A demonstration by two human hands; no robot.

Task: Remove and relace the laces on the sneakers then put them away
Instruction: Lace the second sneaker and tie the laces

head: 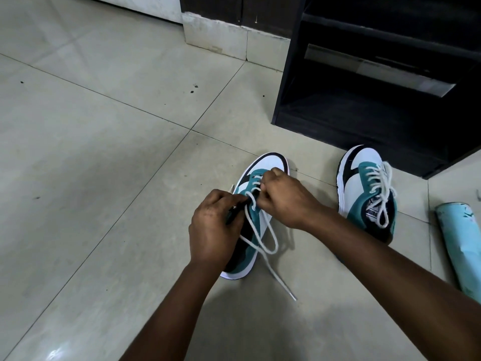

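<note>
A dark shelf unit [385, 82] stands open on the tiled floor [91, 152], just beyond the shoes, and a pale blue cylinder [460, 246] lies on the tiles at the far right. Nothing sits between the person and the work.

Two sneakers are out, both teal, white and black. The right sneaker [364, 188] is fully laced, its bow lying loose over the tongue, toe just short of the shelf unit. The left sneaker [250, 246] lies under both hands. The left hand [213, 230] curls round the shoe's side by the eyelets. The right hand [283, 196] pinches the white lace [263, 230] at the upper eyelets, fingers tight together. One lace end loops back over the shoe and trails onto the floor toward the person.
</note>
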